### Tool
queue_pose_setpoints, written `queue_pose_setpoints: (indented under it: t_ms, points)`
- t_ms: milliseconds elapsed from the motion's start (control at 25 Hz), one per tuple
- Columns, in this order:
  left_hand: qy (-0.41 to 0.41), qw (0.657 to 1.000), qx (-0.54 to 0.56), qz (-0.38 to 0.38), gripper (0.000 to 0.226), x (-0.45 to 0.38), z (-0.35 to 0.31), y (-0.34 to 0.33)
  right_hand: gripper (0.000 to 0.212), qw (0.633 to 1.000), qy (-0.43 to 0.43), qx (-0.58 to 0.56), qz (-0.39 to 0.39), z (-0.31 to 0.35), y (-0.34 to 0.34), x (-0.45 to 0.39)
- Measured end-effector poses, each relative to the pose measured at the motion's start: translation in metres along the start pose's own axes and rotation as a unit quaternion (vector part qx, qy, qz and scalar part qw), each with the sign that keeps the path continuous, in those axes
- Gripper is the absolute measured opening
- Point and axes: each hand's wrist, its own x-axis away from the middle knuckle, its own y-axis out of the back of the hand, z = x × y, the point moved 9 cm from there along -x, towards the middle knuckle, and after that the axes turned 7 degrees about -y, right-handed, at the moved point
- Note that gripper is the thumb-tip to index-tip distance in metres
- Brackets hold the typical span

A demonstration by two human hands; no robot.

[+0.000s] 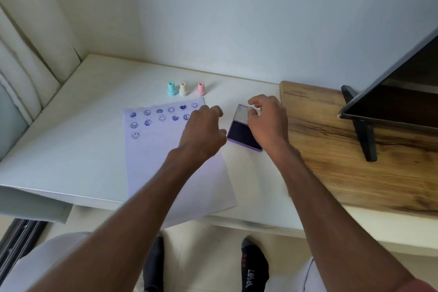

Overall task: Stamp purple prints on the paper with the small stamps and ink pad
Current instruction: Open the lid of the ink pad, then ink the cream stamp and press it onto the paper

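Note:
A white paper [166,161] lies on the white table, its upper part covered with several purple heart and smiley prints [162,118]. Behind it stand three small stamps: a teal stamp [171,89], a cream stamp [183,89] and a pink stamp [201,89]. To the right of the paper sits the purple ink pad [240,134] with its dark pad exposed and its clear lid [241,112] raised. My right hand [267,123] pinches the lid's far edge. My left hand [203,133] hovers over the paper's right edge beside the pad, fingers curled, holding nothing.
A wooden board [343,149] covers the table's right side, with a dark screen [393,92] on a black stand [365,135] on it. The wall is close behind the stamps. A padded cushion [28,66] borders the left. My feet in dark socks show below the table edge.

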Motion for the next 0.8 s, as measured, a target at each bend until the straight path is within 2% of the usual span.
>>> queue_pose_setpoints:
  t_ms: [120, 200, 320, 440, 640, 800]
  points:
    - [0.014, 0.995, -0.092, 0.015, 0.05, 0.008, 0.018, 0.023, 0.021, 0.998, 0.051, -0.036, 0.027, 0.035, -0.015, 0.017]
    - [0.032, 0.986, -0.155, 0.059, 0.064, 0.015, 0.033, 0.03, 0.026, 0.996, 0.063, -0.049, 0.026, 0.051, -0.025, 0.025]
    - [0.046, 0.975, -0.18, 0.122, 0.091, 0.021, 0.046, 0.029, 0.035, 0.997, 0.041, -0.073, 0.002, 0.06, -0.035, 0.025]
    - [0.049, 0.964, -0.196, 0.171, 0.101, 0.024, 0.05, 0.014, 0.041, 0.996, 0.038, -0.079, 0.006, 0.071, -0.049, 0.016]
    - [0.048, 0.96, -0.202, 0.186, 0.098, 0.023, 0.059, 0.003, 0.049, 0.997, 0.069, -0.017, 0.043, 0.092, -0.082, -0.012]
    - [0.046, 0.961, -0.199, 0.185, 0.095, 0.022, 0.061, 0.003, 0.043, 0.991, 0.114, 0.031, 0.057, 0.103, -0.102, -0.03]
